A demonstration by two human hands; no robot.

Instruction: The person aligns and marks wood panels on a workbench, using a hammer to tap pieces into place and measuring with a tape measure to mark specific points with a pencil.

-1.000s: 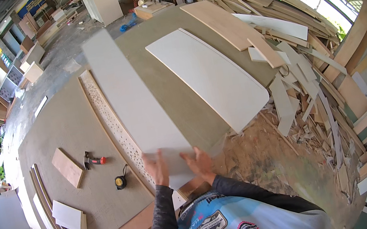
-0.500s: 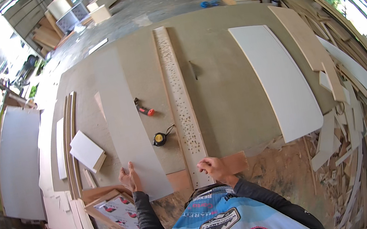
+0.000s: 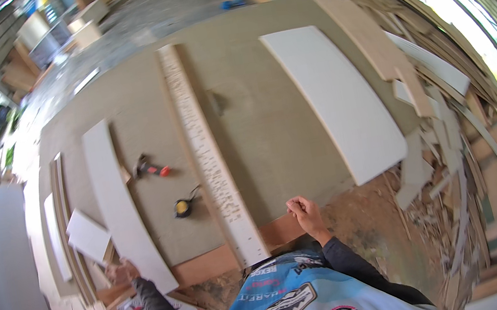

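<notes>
My right hand is closed, held just right of the near end of a long narrow board. Whether anything is pinched in its fingers is hidden. Many small light-brown bits lie scattered along that board. My left hand, smeared by motion, is at the table's near left, below a small white block and left of a long white panel. Between the panel and the long board lie a red-and-black-handled hammer and a black-and-yellow tape measure.
A wide white panel lies on the right of the big table. Thin brown strips lie at the left. Scrap offcuts pile up beyond the right edge. A large white sheet stands far left.
The long white panel has shifted left and nearer to me, away from the hammer. My left hand has moved left; my right hand has left the long board's end. The whole view has turned.
</notes>
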